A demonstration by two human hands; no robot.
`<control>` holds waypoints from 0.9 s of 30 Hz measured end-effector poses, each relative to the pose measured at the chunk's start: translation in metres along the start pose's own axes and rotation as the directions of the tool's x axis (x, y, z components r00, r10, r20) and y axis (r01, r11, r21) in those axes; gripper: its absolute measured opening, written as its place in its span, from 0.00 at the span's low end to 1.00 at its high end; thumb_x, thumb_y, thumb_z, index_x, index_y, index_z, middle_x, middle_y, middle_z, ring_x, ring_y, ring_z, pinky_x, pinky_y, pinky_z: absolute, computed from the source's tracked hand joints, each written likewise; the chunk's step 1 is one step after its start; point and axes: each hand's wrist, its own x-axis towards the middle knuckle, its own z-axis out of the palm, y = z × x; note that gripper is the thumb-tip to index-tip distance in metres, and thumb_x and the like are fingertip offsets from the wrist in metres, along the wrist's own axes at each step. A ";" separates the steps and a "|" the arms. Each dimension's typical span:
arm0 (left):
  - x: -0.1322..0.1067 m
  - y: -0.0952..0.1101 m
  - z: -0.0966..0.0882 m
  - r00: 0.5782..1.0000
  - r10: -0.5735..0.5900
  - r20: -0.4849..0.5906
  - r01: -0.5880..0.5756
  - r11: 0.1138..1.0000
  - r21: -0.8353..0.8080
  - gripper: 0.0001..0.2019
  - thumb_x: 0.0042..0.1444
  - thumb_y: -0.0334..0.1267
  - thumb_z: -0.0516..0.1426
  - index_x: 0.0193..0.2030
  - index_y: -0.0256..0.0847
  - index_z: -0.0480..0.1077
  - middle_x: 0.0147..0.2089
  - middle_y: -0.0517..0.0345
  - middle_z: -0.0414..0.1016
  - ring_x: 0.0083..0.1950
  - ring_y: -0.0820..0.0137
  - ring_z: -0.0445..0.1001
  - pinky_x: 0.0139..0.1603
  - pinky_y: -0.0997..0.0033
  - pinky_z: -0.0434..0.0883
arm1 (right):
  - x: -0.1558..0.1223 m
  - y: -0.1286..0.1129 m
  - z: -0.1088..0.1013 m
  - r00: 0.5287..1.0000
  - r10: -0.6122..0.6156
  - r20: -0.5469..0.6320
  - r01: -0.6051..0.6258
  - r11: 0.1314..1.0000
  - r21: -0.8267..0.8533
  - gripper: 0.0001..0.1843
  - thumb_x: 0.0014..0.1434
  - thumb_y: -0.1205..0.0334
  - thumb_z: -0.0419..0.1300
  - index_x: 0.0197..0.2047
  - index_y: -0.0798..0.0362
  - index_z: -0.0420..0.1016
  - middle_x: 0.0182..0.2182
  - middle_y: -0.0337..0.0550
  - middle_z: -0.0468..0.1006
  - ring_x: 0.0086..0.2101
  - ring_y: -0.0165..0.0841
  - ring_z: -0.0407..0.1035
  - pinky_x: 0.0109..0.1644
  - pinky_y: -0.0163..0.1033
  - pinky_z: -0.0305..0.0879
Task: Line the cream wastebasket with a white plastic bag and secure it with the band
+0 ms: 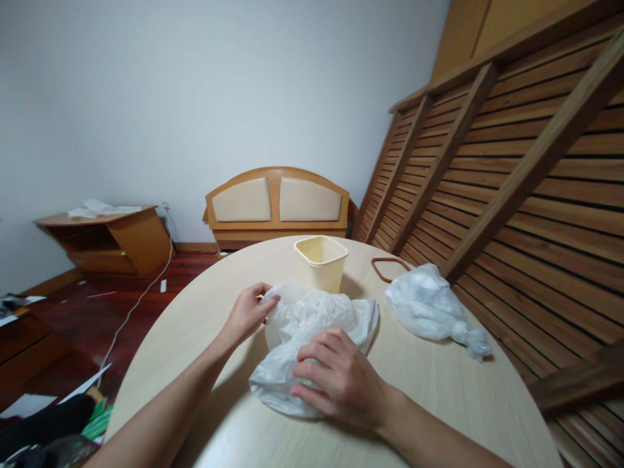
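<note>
A crumpled white plastic bag (312, 318) lies spread on the round table in front of me. At its far left edge, my left hand (248, 312) is closed, thumb and fingers pinching the thin plastic. My right hand (341, 380) rests over the near right part of the bag, its fingers apart and slightly bent against the plastic; its thumb is hidden. Just behind the bag stands an upright pale yellow square container (322, 270) without a lid, its lower front partly covered by the bag.
On the right of the table (390, 403) lies a second bunched plastic bag (429, 305), beside a brown rounded-square ring (383, 276). A slatted wooden frame (487, 195) leans close on the right. A headboard (277, 201) stands behind; a low cabinet (131, 244) is at left.
</note>
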 end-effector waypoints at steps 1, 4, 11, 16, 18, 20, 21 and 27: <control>-0.001 0.000 0.002 1.000 0.011 0.012 -0.011 1.000 -0.005 0.16 0.44 0.49 0.63 0.31 0.36 0.72 0.25 0.60 0.72 0.24 0.72 0.70 0.16 0.78 0.67 | 0.001 -0.005 0.004 1.000 -0.006 0.028 0.006 1.000 -0.008 0.09 0.63 0.54 0.63 0.41 0.50 0.72 0.38 0.38 0.80 0.40 0.33 0.69 0.48 0.43 0.60; -0.005 -0.002 0.006 0.998 0.039 0.050 -0.039 0.999 -0.004 0.15 0.47 0.48 0.62 0.32 0.37 0.72 0.25 0.60 0.71 0.22 0.73 0.69 0.17 0.78 0.67 | 0.002 -0.011 0.013 0.996 -0.037 0.085 0.042 0.998 -0.052 0.09 0.63 0.54 0.62 0.44 0.49 0.73 0.41 0.38 0.80 0.43 0.34 0.69 0.50 0.44 0.60; -0.001 -0.007 0.004 0.998 0.052 0.035 -0.054 0.997 0.059 0.14 0.48 0.47 0.61 0.34 0.37 0.73 0.27 0.59 0.73 0.25 0.71 0.70 0.19 0.76 0.68 | -0.002 0.005 0.006 0.998 -0.056 -0.009 0.056 0.997 -0.055 0.05 0.67 0.66 0.57 0.40 0.50 0.74 0.39 0.39 0.80 0.41 0.32 0.69 0.47 0.41 0.61; 0.012 -0.014 -0.009 0.995 0.035 -0.092 -0.030 0.998 0.055 0.19 0.43 0.50 0.61 0.37 0.36 0.75 0.30 0.55 0.77 0.28 0.67 0.73 0.21 0.73 0.69 | -0.011 0.039 -0.020 0.996 -0.021 -0.083 0.020 1.000 -0.011 0.07 0.66 0.67 0.58 0.46 0.50 0.74 0.39 0.42 0.82 0.40 0.33 0.72 0.46 0.41 0.64; 0.018 -0.020 -0.014 0.990 0.043 -0.136 -0.036 0.998 0.053 0.20 0.42 0.49 0.61 0.38 0.36 0.75 0.31 0.54 0.78 0.29 0.67 0.74 0.23 0.73 0.69 | -0.016 0.057 -0.031 0.990 0.022 -0.138 -0.024 1.000 -0.016 0.09 0.65 0.69 0.57 0.47 0.49 0.75 0.39 0.42 0.83 0.40 0.33 0.74 0.45 0.41 0.66; 0.024 -0.027 -0.020 0.983 0.056 -0.177 -0.047 0.997 0.054 0.20 0.41 0.48 0.61 0.38 0.36 0.75 0.33 0.52 0.79 0.31 0.65 0.75 0.27 0.72 0.70 | -0.023 0.075 -0.040 0.976 0.077 -0.204 -0.083 0.996 -0.021 0.11 0.65 0.70 0.57 0.46 0.47 0.75 0.39 0.42 0.84 0.40 0.35 0.76 0.44 0.43 0.67; 0.026 -0.029 -0.022 0.978 0.064 -0.199 -0.054 0.997 0.054 0.20 0.41 0.47 0.61 0.39 0.36 0.75 0.34 0.52 0.79 0.33 0.65 0.75 0.29 0.71 0.71 | -0.027 0.083 -0.045 0.964 0.117 -0.239 -0.127 0.992 -0.024 0.11 0.64 0.70 0.57 0.46 0.46 0.76 0.38 0.42 0.84 0.40 0.36 0.77 0.44 0.44 0.68; 0.032 -0.037 -0.030 0.962 0.085 -0.258 -0.077 0.996 0.042 0.20 0.40 0.44 0.61 0.40 0.36 0.72 0.40 0.48 0.80 0.37 0.64 0.77 0.38 0.68 0.73 | -0.052 0.125 -0.067 0.862 0.329 -0.385 -0.368 0.929 -0.030 0.10 0.61 0.69 0.58 0.40 0.46 0.78 0.36 0.42 0.83 0.40 0.40 0.76 0.48 0.49 0.70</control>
